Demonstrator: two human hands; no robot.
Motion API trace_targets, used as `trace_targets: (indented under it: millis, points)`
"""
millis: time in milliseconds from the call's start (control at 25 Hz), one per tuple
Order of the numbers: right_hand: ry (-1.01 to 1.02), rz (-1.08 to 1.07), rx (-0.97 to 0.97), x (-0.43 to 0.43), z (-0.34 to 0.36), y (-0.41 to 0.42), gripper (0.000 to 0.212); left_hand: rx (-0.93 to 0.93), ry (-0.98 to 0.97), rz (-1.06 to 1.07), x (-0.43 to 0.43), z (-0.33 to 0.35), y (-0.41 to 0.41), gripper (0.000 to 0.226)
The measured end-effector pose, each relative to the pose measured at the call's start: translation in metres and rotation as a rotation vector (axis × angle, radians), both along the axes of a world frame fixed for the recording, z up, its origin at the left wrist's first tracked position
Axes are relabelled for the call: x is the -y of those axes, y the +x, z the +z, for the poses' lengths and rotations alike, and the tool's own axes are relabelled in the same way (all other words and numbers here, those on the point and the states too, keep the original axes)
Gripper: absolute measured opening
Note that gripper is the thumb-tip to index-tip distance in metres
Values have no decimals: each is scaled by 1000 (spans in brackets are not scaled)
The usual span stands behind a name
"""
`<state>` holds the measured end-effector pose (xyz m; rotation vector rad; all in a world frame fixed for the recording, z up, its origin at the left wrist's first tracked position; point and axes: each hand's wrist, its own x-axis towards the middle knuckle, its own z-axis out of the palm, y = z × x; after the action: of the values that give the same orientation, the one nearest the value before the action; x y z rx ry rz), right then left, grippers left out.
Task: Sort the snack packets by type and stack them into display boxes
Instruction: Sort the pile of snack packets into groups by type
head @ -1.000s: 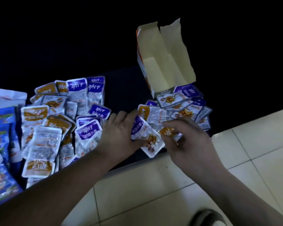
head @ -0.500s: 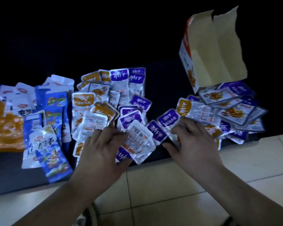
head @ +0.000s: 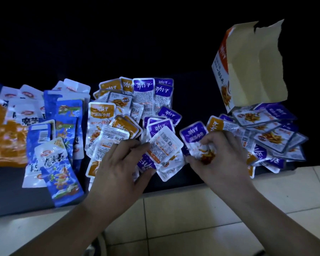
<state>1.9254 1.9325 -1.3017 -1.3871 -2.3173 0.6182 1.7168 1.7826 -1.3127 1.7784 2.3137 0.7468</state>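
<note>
Small fish snack packets with purple or orange labels lie in a heap on a dark surface. My left hand grips a small stack of these packets, barcode sides up. My right hand pinches a purple-labelled packet by its lower end. An open display box with a torn lid stands upright at the far right. A second pile of purple packets lies in front of the box.
Blue packets and white-and-orange packets lie at the left. The dark surface ends at a pale tiled ledge close to me.
My right hand has picked up a purple packet, which it did not hold half a second ago. My left hand keeps its stack. The view has shifted left since one second ago.
</note>
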Motion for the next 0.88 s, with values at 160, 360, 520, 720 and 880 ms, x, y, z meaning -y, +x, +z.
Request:
trace_targets:
  millis: [160, 360, 520, 720, 880]
  points:
    - [50, 48, -123, 7, 25, -12, 46, 102, -10, -42, 6, 1, 9, 55]
    - [-136, 301, -96, 33, 3, -33, 57, 303, 60, 187, 0, 13, 10, 54]
    - [-254, 276, -206, 17, 4, -3, 38, 298, 39, 117, 1, 13, 21, 56]
    - [-223, 135, -239, -5, 18, 55, 21, 270, 44, -68, -15, 21, 49, 42]
    - [-4, -6, -169, -29, 21, 98, 31, 141, -11, -359, -85, 21, 71, 50]
